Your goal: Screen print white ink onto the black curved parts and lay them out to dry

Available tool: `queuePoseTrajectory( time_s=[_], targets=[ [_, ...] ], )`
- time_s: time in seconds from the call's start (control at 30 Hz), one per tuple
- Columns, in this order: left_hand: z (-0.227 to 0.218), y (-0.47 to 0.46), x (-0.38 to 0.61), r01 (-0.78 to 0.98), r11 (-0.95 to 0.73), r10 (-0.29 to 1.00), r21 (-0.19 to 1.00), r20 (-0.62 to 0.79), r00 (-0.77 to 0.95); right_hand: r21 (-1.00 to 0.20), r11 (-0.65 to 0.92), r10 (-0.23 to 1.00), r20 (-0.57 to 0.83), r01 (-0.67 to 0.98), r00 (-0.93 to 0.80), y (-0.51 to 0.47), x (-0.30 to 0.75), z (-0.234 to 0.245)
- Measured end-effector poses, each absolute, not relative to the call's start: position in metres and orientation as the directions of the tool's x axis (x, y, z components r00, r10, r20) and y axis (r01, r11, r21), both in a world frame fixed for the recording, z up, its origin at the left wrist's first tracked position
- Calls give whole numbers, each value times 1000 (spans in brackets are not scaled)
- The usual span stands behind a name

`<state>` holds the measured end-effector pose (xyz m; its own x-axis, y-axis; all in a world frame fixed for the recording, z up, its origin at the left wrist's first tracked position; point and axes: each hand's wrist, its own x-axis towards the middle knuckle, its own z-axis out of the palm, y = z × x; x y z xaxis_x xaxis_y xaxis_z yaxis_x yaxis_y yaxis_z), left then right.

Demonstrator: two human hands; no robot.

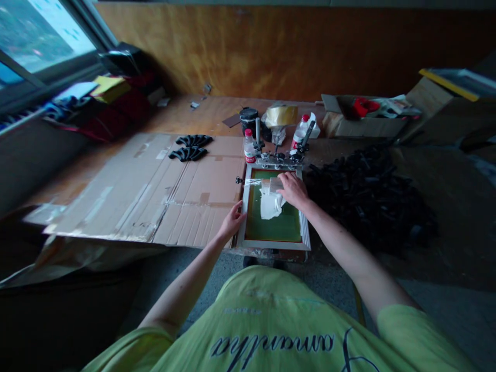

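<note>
A screen-printing frame (306,238) with a pale border and green mesh lies flat in front of me. My right hand (295,190) is closed on a squeegee (272,185), a small brownish block over the upper mesh. White ink (271,205) spreads on the mesh just below it. At the frame's left edge is my left hand (232,222), its fingers slightly bent and thumb apart, with nothing visible in it. Whether it touches the border is hard to tell. A metal hinge clamp (277,161) stands at the frame's far end.
Cardboard (127,191) covers the table at left, bearing two rows of black curved pieces (188,153). A large heap of black pieces (372,201) lies at right. Behind the clamp are bottles (250,147), a dark tub (248,120) and a tape roll (281,115). An open carton (360,125) stands farther right.
</note>
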<state>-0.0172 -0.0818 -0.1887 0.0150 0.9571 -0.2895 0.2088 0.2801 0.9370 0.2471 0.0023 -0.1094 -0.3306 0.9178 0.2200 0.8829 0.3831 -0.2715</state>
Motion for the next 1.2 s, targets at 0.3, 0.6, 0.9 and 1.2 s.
queuePoseTrajectory(
  time_s=[0.3, 0.6, 0.9, 1.2],
  targets=[
    [-206, -79, -25, 177, 295, 948, 939, -311, 68, -136, 602, 797, 52, 787, -601, -69, 243, -129],
    [-208, -79, -22, 143, 289, 953, 947, -299, 54, -161, 571, 821, 93, 805, -563, -63, 244, -119],
    [-189, -81, -20, 83, 336, 938, 938, -342, 64, -305, 468, 884, 164, 829, -438, -47, 236, -110],
    [-83, -59, -10, -85, 74, 996, 994, -77, -36, -565, 35, 953, 267, 824, 142, 14, 336, -81]
  ],
)
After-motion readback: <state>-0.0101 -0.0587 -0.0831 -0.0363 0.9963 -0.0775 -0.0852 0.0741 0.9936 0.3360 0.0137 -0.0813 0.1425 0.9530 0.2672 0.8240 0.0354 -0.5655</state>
